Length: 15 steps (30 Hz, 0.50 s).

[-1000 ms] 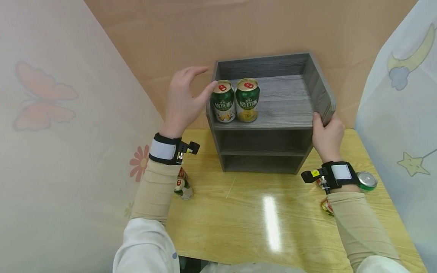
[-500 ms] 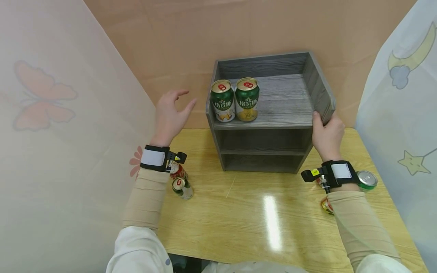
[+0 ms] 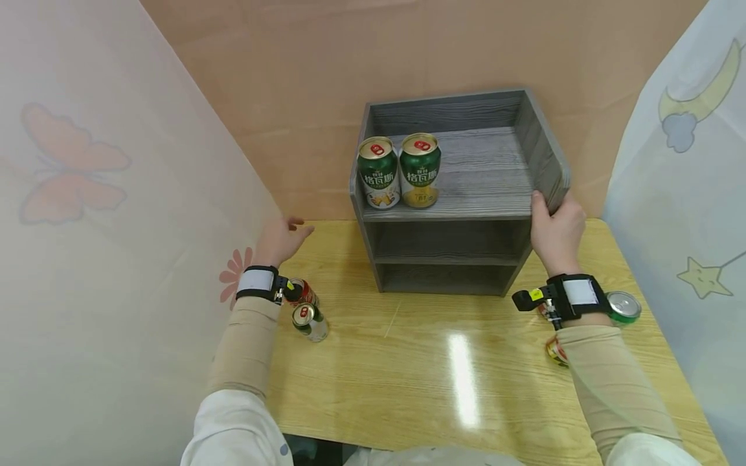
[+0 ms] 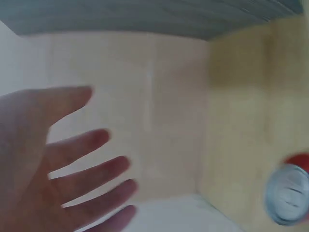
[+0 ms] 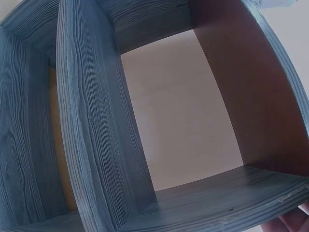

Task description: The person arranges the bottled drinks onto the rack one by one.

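My left hand (image 3: 280,241) is in the air left of the grey wooden shelf (image 3: 449,216), holding nothing. Its fingers are spread apart in the left wrist view. Just nearer to me on the table stand a red can (image 3: 305,294), partly covered by the wrist camera, and a green-and-white can (image 3: 311,323). My right hand (image 3: 557,234) grips the shelf's right side panel, thumb on the front edge; only some fingertips (image 5: 289,220) show in the right wrist view. Two green kvass-type cans, one white-based (image 3: 379,175) and one gold-based (image 3: 420,171), stand upright side by side on the shelf's top left.
By my right wrist are a green can with a silver lid (image 3: 624,307) and a red-and-yellow can (image 3: 557,351), partly hidden by the arm. The wooden table (image 3: 408,375) reaches to the brown backdrop (image 3: 280,77). Pale printed curtains (image 3: 116,310) close off both sides.
My left hand has come away from the white-based green can on the shelf top, moving left and down towards the table. The right hand keeps its grip on the shelf.
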Tool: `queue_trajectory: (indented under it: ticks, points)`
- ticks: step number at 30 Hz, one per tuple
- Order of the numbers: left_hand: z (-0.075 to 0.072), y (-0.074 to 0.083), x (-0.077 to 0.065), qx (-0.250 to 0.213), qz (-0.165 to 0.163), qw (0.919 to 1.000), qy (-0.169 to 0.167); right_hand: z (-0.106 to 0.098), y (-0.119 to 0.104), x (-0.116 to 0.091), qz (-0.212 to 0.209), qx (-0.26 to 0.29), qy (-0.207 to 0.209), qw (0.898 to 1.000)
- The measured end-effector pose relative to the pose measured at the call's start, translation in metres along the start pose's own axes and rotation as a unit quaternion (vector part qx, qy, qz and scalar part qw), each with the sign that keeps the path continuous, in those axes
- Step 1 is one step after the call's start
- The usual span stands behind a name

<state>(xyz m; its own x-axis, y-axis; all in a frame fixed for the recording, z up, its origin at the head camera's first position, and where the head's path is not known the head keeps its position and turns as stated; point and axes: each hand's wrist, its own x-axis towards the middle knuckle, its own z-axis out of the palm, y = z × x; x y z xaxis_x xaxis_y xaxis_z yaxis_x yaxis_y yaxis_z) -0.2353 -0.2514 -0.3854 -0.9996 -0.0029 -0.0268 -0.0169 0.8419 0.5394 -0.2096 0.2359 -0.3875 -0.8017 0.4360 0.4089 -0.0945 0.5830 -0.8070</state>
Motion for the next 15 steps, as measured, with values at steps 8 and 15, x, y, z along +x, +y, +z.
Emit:
queue_trajectory:
  ticks: [8,15]
  points:
    - [0.024,-0.051,-0.004,0.025,-0.055,0.9855,-0.159,-0.001,0.0,-0.001,-0.001,0.003,0.0,1.0]
    - [0.038,-0.077,-0.012,0.02,-0.087,0.9754,-0.202,-0.001,-0.001,0.0,-0.002,0.002,0.001,1.0]
